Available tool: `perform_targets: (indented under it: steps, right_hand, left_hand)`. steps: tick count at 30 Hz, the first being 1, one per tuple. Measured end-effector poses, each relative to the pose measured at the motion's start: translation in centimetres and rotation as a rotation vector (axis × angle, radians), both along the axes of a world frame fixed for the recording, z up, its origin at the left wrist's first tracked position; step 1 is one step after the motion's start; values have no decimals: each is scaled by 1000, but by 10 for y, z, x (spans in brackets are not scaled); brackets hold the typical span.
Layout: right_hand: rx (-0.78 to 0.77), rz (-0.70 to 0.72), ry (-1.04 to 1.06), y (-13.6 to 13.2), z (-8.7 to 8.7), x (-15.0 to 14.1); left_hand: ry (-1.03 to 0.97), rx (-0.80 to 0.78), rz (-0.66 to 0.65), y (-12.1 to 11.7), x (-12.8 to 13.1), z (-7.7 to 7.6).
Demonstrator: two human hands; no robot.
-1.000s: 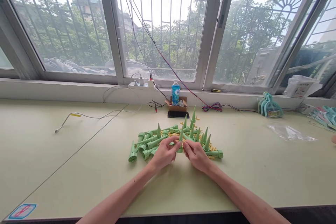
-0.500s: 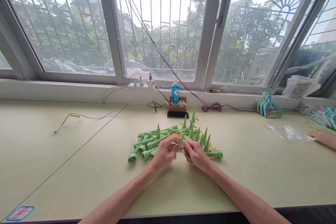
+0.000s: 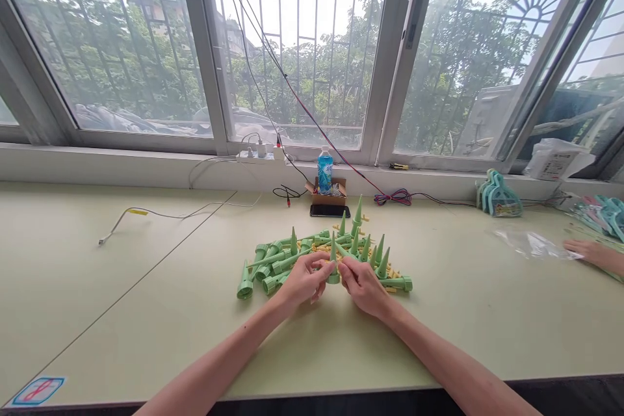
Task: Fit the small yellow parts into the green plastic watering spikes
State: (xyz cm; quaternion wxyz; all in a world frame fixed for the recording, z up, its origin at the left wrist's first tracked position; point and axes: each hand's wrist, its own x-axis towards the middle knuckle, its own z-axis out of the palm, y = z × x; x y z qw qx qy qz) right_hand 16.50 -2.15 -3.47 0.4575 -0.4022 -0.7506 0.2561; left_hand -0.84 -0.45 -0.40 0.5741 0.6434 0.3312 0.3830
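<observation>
holding a green spike [image 3: 333, 250] upright, near the middle of the table [image 3: 146, 312] and on the near side of the heap. gripping it in the left hand [image 3: 305, 279], with thumb and fingers drawn in narrow about its sides, just above the wider collar [image 3: 333, 279] at its base. pointing upward at the thin tip, and so standing on a nearly vertical long axis. reaching in from the left with that hold, across the axis rather than along it.

as seen from the right hand [image 3: 363, 283], lying just to the left, about level with the thumb and forefinger. nearer to the left hand, being inside its hold, and only just beside the right fingertips. closed to a small pinch on that right side as well; cannot tell from this view whether around some small piece or around nothing, with the fingers in the way.

backed by a heap of green tubes [image 3: 285, 264], mostly lying on their sides at the left, then by a group of standing cones [image 3: 384, 263] at the right, with small yellow pieces [image 3: 320, 245] strewn among them. see also, beyond the heap, a dark phone [image 3: 330, 210] in front of a cardboard box [image 3: 329, 199], and, well apart at the right edge, a co-worker's hand [image 3: 597, 253] near some clear plastic [image 3: 533, 244].
</observation>
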Motion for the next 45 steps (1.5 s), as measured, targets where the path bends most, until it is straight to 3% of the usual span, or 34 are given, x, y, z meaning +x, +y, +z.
perform_targets:
  steps: [14,24,38,45]
  right_hand:
    - [-26,-54,78,4,-5,-3]
    - [-82,-22,220,0,3,-6]
    - [54,-91,27,0,4,-2]
    - [118,-107,-22,-2,5,-3]
  left_hand:
    - [-10,28,-6,1,3,-4]
    - [-46,56,58,-3,9,4]
    - [-22,137,142,-4,10,6]
    - [7,153,42,-1,11,0]
